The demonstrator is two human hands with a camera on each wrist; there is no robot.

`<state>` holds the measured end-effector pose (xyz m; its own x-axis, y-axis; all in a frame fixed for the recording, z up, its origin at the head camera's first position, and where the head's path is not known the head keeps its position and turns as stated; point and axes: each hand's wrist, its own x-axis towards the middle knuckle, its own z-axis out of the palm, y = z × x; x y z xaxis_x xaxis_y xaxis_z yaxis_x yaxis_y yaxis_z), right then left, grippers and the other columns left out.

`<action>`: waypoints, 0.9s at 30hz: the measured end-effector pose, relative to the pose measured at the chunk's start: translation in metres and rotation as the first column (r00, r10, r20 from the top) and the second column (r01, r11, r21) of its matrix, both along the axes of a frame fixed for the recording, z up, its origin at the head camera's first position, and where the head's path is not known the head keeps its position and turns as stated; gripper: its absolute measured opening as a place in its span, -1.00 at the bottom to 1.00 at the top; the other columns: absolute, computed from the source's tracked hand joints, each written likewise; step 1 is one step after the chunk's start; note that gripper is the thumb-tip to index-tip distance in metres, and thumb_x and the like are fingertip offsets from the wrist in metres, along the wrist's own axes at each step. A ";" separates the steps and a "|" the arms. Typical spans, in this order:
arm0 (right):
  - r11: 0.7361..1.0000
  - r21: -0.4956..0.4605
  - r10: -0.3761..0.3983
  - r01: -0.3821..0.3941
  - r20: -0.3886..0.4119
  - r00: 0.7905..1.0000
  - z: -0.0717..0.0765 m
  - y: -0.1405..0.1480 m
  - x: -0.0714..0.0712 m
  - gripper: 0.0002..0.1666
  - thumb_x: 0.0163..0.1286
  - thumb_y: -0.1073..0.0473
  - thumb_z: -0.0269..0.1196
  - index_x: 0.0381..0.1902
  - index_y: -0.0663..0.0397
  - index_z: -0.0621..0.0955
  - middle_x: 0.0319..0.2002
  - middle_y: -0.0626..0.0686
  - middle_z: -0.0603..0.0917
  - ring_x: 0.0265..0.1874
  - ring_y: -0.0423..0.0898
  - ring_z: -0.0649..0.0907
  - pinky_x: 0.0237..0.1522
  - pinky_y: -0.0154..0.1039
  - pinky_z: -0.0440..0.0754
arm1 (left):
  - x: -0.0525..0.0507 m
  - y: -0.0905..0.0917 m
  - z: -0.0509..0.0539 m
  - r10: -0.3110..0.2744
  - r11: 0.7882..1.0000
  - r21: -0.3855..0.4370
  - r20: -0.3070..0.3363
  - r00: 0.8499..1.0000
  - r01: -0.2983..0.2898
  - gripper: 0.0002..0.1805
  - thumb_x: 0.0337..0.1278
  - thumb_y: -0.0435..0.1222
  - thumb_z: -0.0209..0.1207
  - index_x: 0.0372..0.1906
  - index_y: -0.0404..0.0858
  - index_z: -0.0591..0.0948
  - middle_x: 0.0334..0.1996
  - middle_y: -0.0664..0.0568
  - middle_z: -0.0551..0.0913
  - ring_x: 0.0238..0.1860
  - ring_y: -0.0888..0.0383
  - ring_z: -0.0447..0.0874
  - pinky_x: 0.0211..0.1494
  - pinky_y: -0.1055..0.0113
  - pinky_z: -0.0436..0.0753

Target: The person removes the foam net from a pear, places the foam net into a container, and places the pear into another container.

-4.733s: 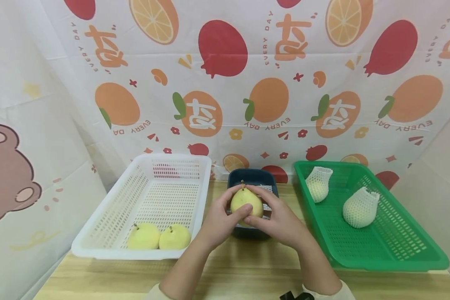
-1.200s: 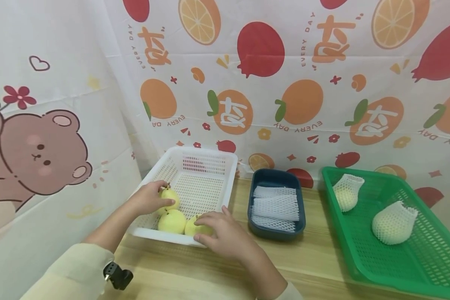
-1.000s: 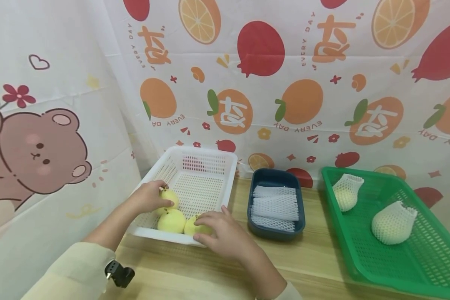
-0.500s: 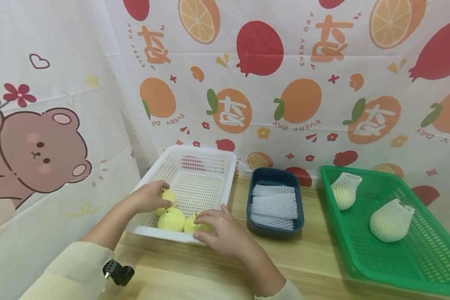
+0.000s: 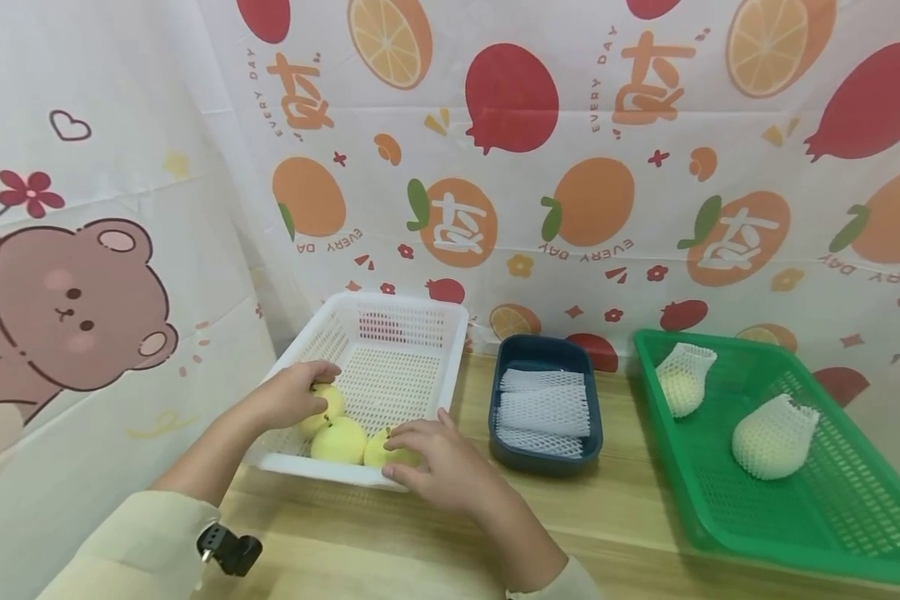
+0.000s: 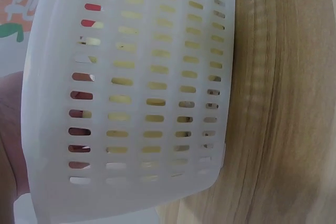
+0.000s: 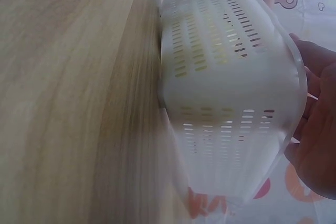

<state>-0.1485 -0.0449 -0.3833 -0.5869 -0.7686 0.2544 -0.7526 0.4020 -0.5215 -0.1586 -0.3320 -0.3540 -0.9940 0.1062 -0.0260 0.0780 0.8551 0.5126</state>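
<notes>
Three yellow pears lie near the front of a white plastic basket (image 5: 450,367). My left hand (image 5: 294,396) reaches over the basket's left side, its fingers and thumb loosely spread at the rear pear (image 5: 330,408); whether they touch it is unclear. In front of that one sits the middle pear (image 5: 339,440). My right hand (image 5: 438,458) is at the front right corner, fingers extended over the rim and partly covering the right pear (image 5: 378,450). In the right wrist view the right hand (image 7: 317,124) shows behind the basket wall (image 7: 231,87).
Right of the basket stands a dark blue tray (image 5: 501,367) with several white foam net sleeves (image 5: 547,408). Farther right, a green basket (image 5: 671,467) holds two pears in foam nets (image 5: 682,387). A patterned cloth hangs behind the wooden table (image 5: 420,542).
A pear held by both hands over the blue tray earlier now lies in the white basket. Most recently the left thumb has drawn back a little from it; the right hand barely moves.
</notes>
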 end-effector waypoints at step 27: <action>0.999 -0.030 0.016 -0.016 -0.009 1.000 0.001 0.003 0.001 -0.57 0.43 -0.17 0.17 0.08 -0.09 0.66 0.18 -0.15 0.62 0.28 -0.22 0.50 0.52 0.11 0.00 | 0.034 0.025 0.025 0.162 0.979 0.162 -0.256 0.953 -0.123 -0.39 0.36 -0.18 0.13 0.43 -0.23 0.30 0.42 -0.23 0.33 0.44 -0.27 0.21 0.38 -0.28 0.25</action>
<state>-0.1479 -0.0420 -0.3824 -0.5721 -0.7699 0.2827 -0.7634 0.3738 -0.5269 -0.1250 -0.3073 -0.3291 -0.9676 -0.0542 0.2466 0.1106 0.7868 0.6072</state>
